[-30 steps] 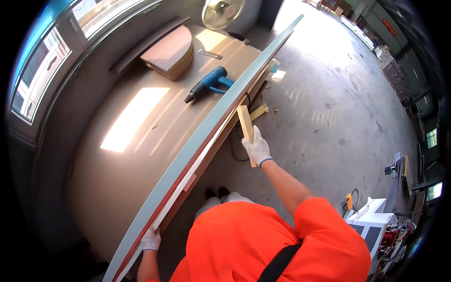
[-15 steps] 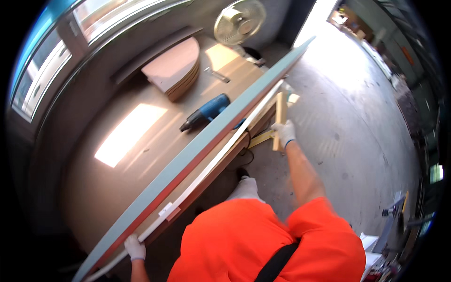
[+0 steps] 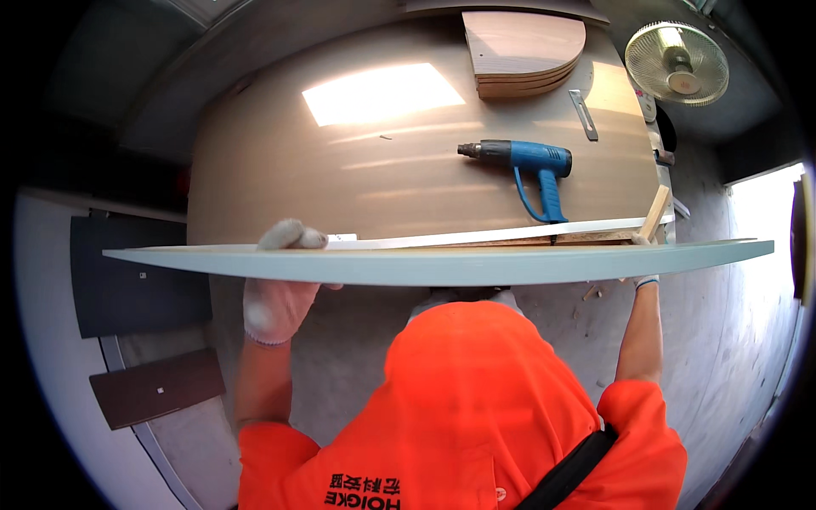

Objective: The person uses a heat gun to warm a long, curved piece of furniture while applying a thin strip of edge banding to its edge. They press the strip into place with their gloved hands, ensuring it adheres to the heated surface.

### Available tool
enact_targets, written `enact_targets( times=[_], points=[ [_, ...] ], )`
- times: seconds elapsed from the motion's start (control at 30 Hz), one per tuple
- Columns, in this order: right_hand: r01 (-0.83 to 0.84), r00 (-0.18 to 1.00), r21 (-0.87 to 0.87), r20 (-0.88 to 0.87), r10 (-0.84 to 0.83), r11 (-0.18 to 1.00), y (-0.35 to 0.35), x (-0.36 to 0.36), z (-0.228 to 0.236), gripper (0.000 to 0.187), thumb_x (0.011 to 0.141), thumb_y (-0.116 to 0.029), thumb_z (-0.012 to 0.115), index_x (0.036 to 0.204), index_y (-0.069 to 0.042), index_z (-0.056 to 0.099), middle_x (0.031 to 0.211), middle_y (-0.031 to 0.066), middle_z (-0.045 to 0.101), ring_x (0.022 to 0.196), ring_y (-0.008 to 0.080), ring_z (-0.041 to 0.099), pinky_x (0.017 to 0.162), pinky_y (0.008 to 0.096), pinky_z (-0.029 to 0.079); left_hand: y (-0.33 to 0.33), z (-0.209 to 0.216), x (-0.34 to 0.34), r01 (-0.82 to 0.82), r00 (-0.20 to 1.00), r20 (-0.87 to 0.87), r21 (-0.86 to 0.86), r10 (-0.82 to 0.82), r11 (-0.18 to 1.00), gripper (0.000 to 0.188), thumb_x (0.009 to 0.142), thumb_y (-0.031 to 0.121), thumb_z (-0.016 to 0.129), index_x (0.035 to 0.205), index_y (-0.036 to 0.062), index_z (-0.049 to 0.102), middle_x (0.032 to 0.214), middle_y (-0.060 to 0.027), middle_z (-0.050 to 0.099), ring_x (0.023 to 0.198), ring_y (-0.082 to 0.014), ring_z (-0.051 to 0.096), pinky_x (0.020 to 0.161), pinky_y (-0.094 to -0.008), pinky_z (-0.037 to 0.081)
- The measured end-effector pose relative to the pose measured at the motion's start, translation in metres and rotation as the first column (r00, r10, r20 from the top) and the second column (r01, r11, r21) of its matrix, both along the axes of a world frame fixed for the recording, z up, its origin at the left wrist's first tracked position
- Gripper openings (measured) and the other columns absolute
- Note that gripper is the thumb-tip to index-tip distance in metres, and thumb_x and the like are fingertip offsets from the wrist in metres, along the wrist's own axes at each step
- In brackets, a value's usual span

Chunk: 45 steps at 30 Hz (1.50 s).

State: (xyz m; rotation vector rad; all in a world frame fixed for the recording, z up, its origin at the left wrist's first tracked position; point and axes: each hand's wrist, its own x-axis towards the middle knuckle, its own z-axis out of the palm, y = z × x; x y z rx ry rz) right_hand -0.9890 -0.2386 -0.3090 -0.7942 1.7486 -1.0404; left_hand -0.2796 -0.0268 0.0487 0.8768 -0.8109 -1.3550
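A long, pale grey-blue board (image 3: 442, 265) lies crosswise in front of me, edge up, along the table's near side. My left hand (image 3: 279, 289), in a white knitted glove, grips it left of the middle, fingers over the far side. A wooden block (image 3: 655, 212) juts up from my gloved right hand (image 3: 646, 259), which is partly hidden behind the board's right part. Just beyond the board runs a thin white strip (image 3: 476, 232). On the table lies a blue heat gun (image 3: 531, 161), its nozzle pointing left.
The brown tabletop (image 3: 280, 183) carries a stack of curved-edge wooden panels (image 3: 523, 51) and a slotted metal piece (image 3: 584, 115). A fan (image 3: 677, 64) stands at the far right. Dark panels (image 3: 140, 276) lean at the left. Small scraps lie on the concrete floor (image 3: 544, 348).
The view has swung round, so the board now runs level instead of slanting. My left hand has gone from near the strip's end onto the board. My right hand still holds the block.
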Motion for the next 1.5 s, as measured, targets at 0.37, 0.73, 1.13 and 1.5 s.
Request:
enact_targets(
  times=[0.37, 0.73, 1.13, 1.5],
  points=[
    [-0.078, 0.997, -0.109, -0.016, 0.077, 0.991, 0.001, 0.050, 0.096, 0.031, 0.085, -0.016, 0.078, 0.110, -0.005, 0.064, 0.083, 0.0050, 0.064, 0.067, 0.0175, 0.065, 0.059, 0.0339, 0.055, -0.022, 0.029, 0.013, -0.078, 0.962, -0.272, -0.312, -0.010, 0.947, 0.036, 0.086, 0.035, 0.094, 0.100, 0.0109, 0.070, 0.101, 0.0020, 0.062, 0.103, -0.0147, 0.059, 0.105, -0.0377, 0.055],
    [-0.097, 0.992, -0.093, 0.075, 0.104, 0.991, 0.034, 0.146, 0.097, 0.027, 0.085, -0.014, 0.076, 0.107, -0.006, 0.064, 0.083, 0.0051, 0.064, 0.066, 0.0197, 0.067, 0.059, 0.0354, 0.056, -0.010, 0.004, 0.121, -0.141, 0.954, -0.298, -0.311, 0.045, 0.940, 0.041, 0.090, 0.044, 0.089, 0.106, 0.0126, 0.068, 0.107, 0.0028, 0.064, 0.113, -0.0174, 0.061, 0.109, -0.0385, 0.051],
    [-0.057, 0.993, -0.049, 0.096, 0.062, 0.997, 0.045, 0.194, 0.081, 0.028, 0.086, -0.011, 0.075, 0.111, -0.005, 0.062, 0.085, 0.0062, 0.063, 0.066, 0.0206, 0.067, 0.059, 0.0370, 0.060, 0.002, -0.006, 0.161, -0.115, 0.970, -0.238, -0.296, 0.043, 0.948, 0.046, 0.091, 0.047, 0.089, 0.108, 0.0134, 0.064, 0.105, 0.0017, 0.061, 0.109, -0.0175, 0.060, 0.107, -0.0380, 0.049],
    [-0.090, 0.991, -0.036, 0.092, 0.093, 0.995, 0.052, 0.240, 0.073, 0.036, 0.084, -0.012, 0.078, 0.115, -0.002, 0.063, 0.091, 0.0078, 0.065, 0.069, 0.0188, 0.066, 0.059, 0.0360, 0.059, 0.012, -0.020, 0.190, -0.140, 0.915, -0.402, -0.248, 0.029, 0.959, 0.035, 0.093, 0.034, 0.089, 0.100, 0.0121, 0.062, 0.100, 0.0022, 0.055, 0.101, -0.0167, 0.053, 0.102, -0.0379, 0.049]
  ],
)
